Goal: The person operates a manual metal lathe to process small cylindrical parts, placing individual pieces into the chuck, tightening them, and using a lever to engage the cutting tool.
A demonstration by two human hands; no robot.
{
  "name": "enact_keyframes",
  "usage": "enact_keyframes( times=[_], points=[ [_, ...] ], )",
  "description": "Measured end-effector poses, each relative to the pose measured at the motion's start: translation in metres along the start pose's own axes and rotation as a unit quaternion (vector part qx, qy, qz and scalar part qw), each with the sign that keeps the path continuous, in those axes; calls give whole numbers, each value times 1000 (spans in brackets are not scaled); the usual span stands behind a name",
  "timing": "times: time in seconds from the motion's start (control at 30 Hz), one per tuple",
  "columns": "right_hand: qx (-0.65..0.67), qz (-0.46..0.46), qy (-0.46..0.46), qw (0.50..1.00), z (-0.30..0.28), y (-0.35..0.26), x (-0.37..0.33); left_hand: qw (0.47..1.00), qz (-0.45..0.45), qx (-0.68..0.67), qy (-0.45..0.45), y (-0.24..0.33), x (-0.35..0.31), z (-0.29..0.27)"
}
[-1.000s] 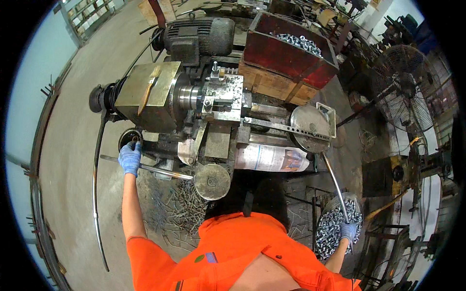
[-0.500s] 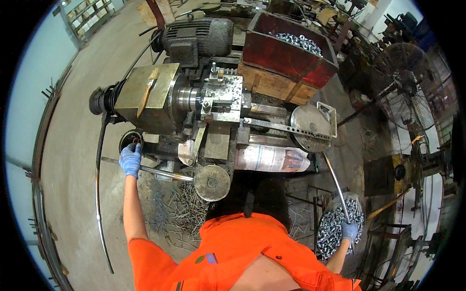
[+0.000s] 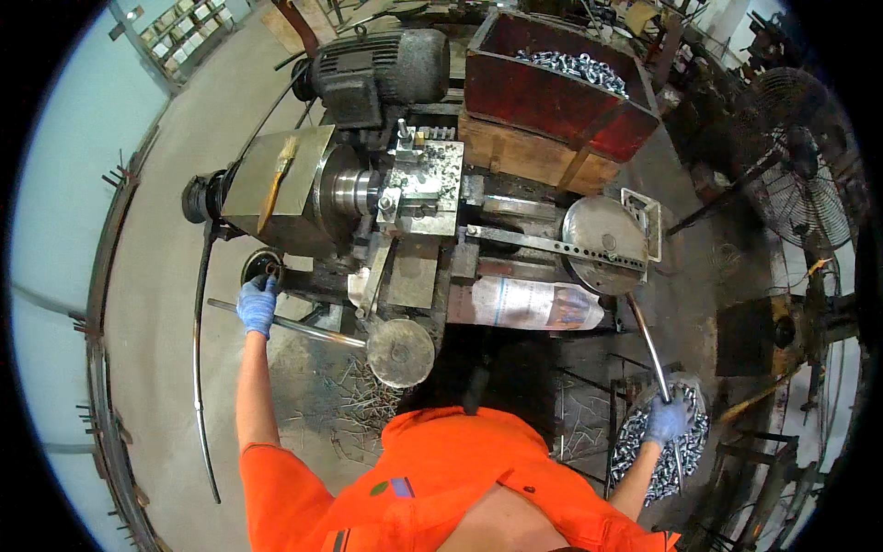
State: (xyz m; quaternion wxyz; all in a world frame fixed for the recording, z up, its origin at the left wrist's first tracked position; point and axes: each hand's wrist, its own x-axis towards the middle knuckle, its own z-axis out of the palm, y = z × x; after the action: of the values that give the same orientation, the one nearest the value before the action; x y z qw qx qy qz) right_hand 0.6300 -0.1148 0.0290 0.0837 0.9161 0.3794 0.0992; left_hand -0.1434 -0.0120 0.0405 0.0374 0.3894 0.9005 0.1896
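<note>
My left hand, in a blue work glove, reaches to a dark round part at the left of the lathe-like machine. Its fingers are curled together at that part's rim; what they grip, if anything, I cannot make out. On the right, my gloved right hand is closed round a long metal lever. This lever slopes down from beneath a round metal plate and passes over a container of shiny small metal parts. A chuck faces the tool slide in the middle.
A brush lies on the headstock cover, with a motor behind. A red bin of metal parts stands on a wooden crate. Below are a round disc with a bar and metal scraps. A fan stands right.
My right hand has moved slightly up and forward with the lever. My left hand stays at the dark round part. The whole view has shifted a little.
</note>
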Motion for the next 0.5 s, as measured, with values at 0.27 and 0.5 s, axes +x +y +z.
enact_keyframes(
  times=[0.27,0.5],
  points=[
    [-63,-68,79,993,3,-14,124,991,-22,-133,-2,-4,2,8],
    [-70,-55,39,995,-35,-118,240,984,-10,-163,68,-19,2,34]
  ],
)
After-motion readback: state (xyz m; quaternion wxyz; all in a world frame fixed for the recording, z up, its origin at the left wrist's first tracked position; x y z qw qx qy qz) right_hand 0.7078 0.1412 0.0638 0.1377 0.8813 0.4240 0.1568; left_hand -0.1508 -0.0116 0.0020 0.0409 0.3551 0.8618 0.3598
